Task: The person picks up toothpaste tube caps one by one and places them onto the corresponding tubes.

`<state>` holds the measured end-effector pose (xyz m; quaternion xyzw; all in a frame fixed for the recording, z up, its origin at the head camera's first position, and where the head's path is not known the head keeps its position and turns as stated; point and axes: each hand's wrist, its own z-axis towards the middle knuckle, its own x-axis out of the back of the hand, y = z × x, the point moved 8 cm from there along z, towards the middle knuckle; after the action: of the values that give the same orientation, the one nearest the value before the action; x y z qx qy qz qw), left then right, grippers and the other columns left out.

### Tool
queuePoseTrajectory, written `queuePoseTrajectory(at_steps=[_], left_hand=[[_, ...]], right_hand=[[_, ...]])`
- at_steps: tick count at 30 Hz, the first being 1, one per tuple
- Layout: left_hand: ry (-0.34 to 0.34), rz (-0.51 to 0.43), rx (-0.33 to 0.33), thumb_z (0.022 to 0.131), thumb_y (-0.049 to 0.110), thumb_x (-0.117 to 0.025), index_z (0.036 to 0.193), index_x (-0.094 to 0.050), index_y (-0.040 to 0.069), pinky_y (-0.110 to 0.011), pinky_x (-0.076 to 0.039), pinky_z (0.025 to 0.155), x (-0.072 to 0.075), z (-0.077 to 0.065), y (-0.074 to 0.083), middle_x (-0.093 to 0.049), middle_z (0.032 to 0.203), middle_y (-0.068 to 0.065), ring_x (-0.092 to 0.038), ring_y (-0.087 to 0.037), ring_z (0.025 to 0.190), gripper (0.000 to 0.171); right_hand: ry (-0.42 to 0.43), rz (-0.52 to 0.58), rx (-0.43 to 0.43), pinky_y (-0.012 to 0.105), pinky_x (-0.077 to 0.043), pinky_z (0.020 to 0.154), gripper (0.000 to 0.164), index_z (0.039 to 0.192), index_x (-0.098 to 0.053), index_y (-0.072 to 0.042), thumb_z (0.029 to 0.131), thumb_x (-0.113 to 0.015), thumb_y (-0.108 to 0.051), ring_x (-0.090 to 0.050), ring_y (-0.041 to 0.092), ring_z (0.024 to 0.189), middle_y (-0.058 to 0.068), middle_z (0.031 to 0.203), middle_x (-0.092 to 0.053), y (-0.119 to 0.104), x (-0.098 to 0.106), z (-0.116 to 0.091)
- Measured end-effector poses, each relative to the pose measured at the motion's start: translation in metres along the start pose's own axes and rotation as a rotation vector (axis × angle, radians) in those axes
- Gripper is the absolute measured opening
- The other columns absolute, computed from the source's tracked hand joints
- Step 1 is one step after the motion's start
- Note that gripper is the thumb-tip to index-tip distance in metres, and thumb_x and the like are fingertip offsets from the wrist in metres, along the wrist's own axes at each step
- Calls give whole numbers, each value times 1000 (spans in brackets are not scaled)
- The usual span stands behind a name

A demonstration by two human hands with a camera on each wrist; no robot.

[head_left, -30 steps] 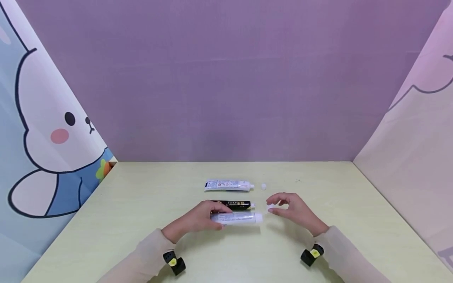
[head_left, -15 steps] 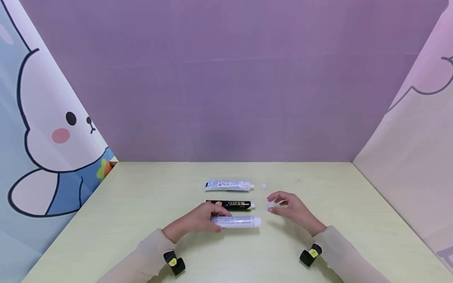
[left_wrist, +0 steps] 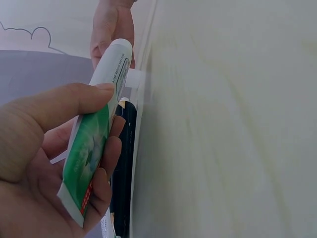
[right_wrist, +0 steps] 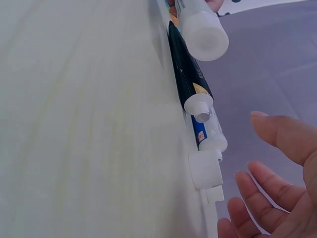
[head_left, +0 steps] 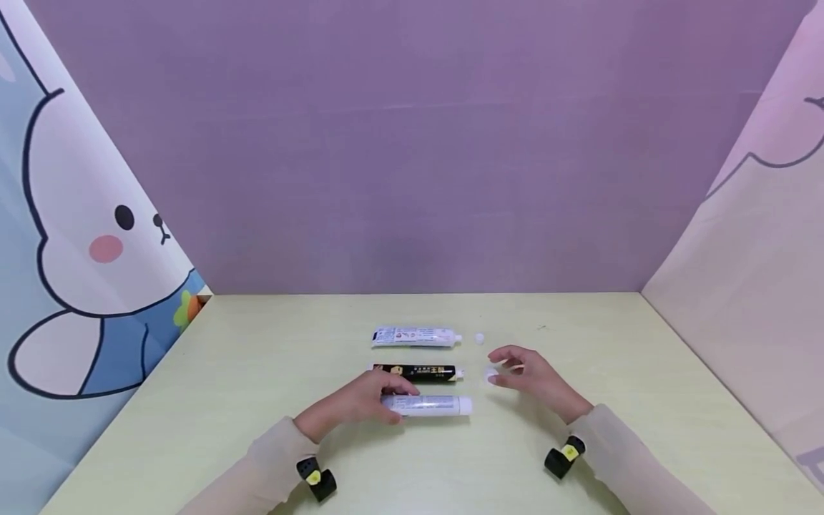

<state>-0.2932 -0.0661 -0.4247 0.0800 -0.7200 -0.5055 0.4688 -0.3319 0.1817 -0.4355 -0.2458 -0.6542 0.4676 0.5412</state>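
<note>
My left hand [head_left: 370,397] grips a white and green toothpaste tube [left_wrist: 94,141], thumb on one side and curled fingers on the other. A white cap [right_wrist: 203,42] is on the tube's right end. My right hand [head_left: 534,383] is spread, its thumb and fingers apart with nothing between them in the right wrist view. Beside it a loose white cap [right_wrist: 205,169] stands on the table. To the cap's left lies a black toothpaste tube [head_left: 425,373], its nozzle [right_wrist: 202,116] bare.
Farther back lies a white and blue toothpaste tube [head_left: 415,337], uncapped, with a small white cap [head_left: 479,338] off its right end. The pale table [head_left: 257,343] meets a purple backdrop [head_left: 412,179] behind and printed cloths at both sides.
The held tube has shifted slightly left and toward me. My right fingers have drawn back a little to the right from the nearer loose cap, which now shows more plainly on the table.
</note>
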Motion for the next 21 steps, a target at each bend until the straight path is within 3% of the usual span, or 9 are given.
queuePoseTrajectory(at_steps=[5, 13, 21], left_hand=[[-9, 0, -15, 71, -2, -75, 109, -69, 6, -21, -44, 72, -3, 2, -1, -67, 102, -3, -53, -6, 81, 40], [-24, -8, 12, 71, -2, -75, 107, -69, 8, -22, -43, 75, -5, 3, -2, -68, 101, 0, -54, -6, 83, 38], [-32, 24, 41, 69, 1, -77, 102, -69, 11, -23, -43, 78, -7, 4, -4, -68, 97, 4, -55, -7, 85, 35]], right_hand=[[-39, 14, -16, 34, -45, 84, 45, 119, -57, -1, 82, -74, -19, -53, 26, 101, 15, 118, -58, 2, -1, 2], [-81, 19, -72, 39, -40, 92, 48, 121, -56, -4, 80, -75, -18, -50, 26, 107, 13, 123, -56, 10, -2, 5], [-94, 28, -95, 35, -42, 90, 46, 119, -58, -6, 78, -76, -15, -52, 22, 103, 9, 119, -59, 19, -4, 8]])
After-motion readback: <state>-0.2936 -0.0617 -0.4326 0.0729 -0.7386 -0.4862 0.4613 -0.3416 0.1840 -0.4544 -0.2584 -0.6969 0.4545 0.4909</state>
